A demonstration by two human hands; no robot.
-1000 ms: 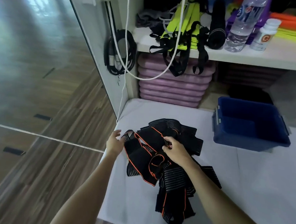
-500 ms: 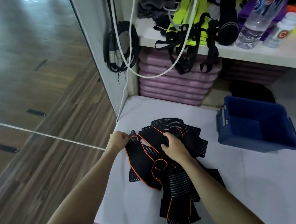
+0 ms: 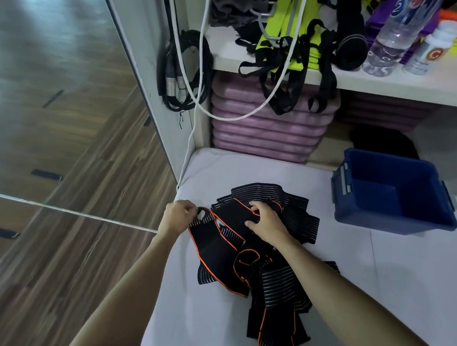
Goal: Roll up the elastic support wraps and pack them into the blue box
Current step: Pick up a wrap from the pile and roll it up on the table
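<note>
A loose heap of black elastic support wraps with thin pale stripes and orange edging (image 3: 246, 254) lies unrolled on the white padded surface (image 3: 403, 277), near its left edge, with several strips trailing toward the viewer. The left hand (image 3: 179, 215) is at the heap's left end, its fingers curled and pinching the tip of one orange-trimmed wrap right at the surface's edge. The right hand (image 3: 266, 222) sits on top of the pile's far part, fingers bent and gripping a fold of the black fabric. To the right of the heap and apart from it stands the open blue plastic box with grey side latches (image 3: 391, 212), nothing visible inside. Behind, a stack of pink foam mats (image 3: 267, 132) fills the space under a white shelf (image 3: 388, 83), which carries yellow-and-black straps (image 3: 291, 43), a clear water bottle (image 3: 390, 43) and a white pill bottle (image 3: 430, 48). A white cord (image 3: 197, 96) and coiled black cables (image 3: 182, 71) hang at the left, beside a mirror reflecting the wooden floor (image 3: 50, 135).
</note>
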